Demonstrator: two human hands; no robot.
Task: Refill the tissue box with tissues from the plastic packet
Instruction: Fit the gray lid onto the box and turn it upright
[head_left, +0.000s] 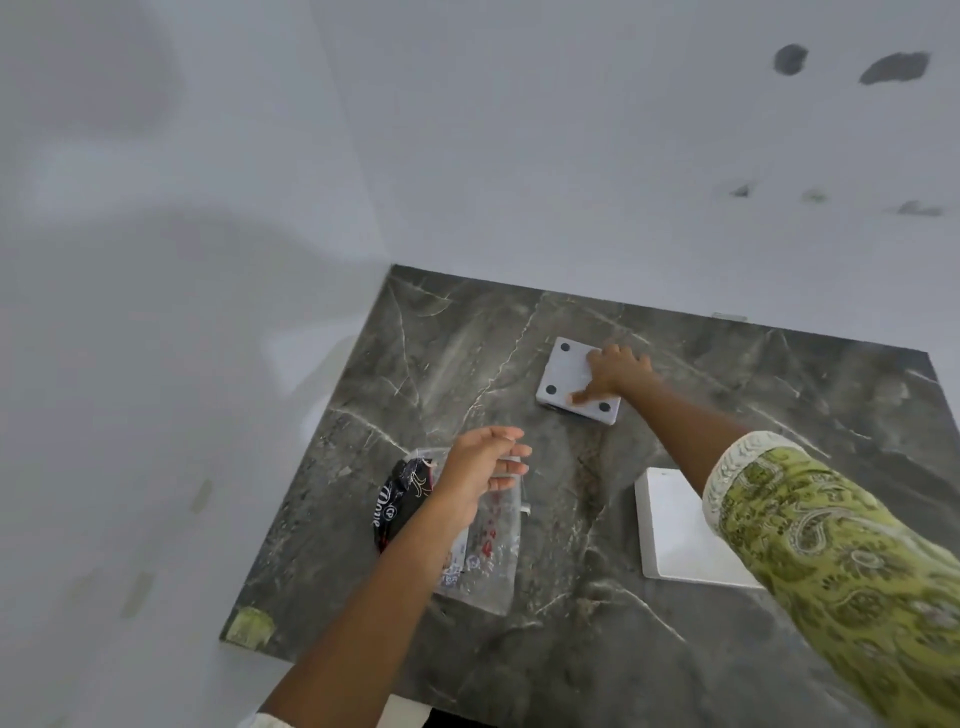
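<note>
Right hand (615, 371) lies spread, fingers flat, on the upturned tissue box (569, 382) far back on the table (779, 374). Left hand (480, 467) hovers open, holding nothing, over the clear plastic packet (485, 551) lying near the table's left edge. A white panel (675, 525) lies under the right forearm.

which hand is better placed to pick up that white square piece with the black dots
The right hand: it already rests on the white square piece. The left hand hangs open over the plastic packet, nearer the person.
</note>
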